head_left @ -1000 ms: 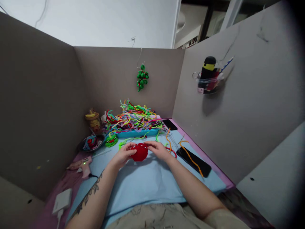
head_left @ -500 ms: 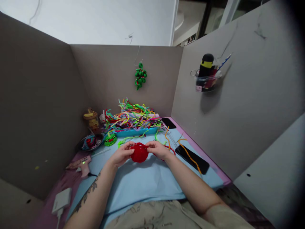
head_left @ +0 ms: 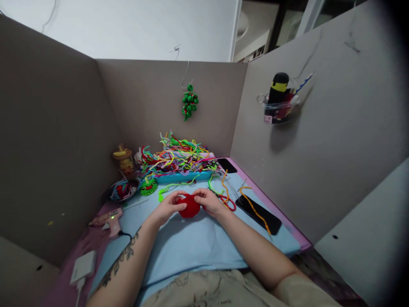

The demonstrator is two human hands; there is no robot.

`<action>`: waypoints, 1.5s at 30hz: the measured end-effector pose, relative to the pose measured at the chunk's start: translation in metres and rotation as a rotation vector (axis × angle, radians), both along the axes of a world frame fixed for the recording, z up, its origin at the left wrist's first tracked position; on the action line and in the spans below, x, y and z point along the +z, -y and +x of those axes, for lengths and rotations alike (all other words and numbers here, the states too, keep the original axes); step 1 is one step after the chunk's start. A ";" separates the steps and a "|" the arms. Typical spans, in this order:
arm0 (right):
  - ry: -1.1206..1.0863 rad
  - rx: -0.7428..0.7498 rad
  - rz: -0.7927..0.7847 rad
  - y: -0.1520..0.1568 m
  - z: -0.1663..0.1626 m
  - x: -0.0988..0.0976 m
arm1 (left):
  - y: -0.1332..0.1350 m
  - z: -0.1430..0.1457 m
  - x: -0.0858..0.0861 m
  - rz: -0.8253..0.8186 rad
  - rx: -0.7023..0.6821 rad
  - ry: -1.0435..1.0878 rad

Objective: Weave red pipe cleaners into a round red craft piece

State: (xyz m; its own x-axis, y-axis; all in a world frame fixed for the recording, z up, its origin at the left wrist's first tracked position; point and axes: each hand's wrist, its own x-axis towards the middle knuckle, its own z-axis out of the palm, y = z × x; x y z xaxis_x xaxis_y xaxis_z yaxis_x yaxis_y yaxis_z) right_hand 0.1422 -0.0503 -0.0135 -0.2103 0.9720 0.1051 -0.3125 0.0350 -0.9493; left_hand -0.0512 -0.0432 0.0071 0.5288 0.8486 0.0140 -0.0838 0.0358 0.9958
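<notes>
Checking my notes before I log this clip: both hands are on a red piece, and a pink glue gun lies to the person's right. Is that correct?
Not quite: the pink glue gun lies to the person's left, as the head view shows. The left hand and right hand are both on the red piece.

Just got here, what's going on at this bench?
A person holds a red piece over the blue cloth: left hand on its left side, right hand at its upper right edge. Beyond it, a blue tray is heaped with coloured yarn. A glue gun lies to the left; to the right, an orange strand crosses a black slab.
</notes>
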 end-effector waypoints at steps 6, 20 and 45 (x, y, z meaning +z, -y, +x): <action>0.012 0.013 -0.055 0.001 -0.001 0.002 | 0.003 0.003 0.001 0.140 0.003 -0.091; 0.142 -0.093 0.125 0.007 -0.004 0.019 | 0.014 0.004 0.013 0.531 0.027 -0.332; 0.580 -0.286 0.768 0.020 0.009 0.022 | 0.005 -0.003 0.006 0.410 0.150 -0.045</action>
State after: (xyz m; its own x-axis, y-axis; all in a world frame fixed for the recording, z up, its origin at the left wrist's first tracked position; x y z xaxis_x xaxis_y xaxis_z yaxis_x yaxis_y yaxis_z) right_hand 0.1508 -0.0703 0.0083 -0.1975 0.7056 0.6805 0.3069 0.7038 -0.6407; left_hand -0.0543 -0.0486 0.0135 0.4079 0.8453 0.3451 -0.0140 -0.3722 0.9281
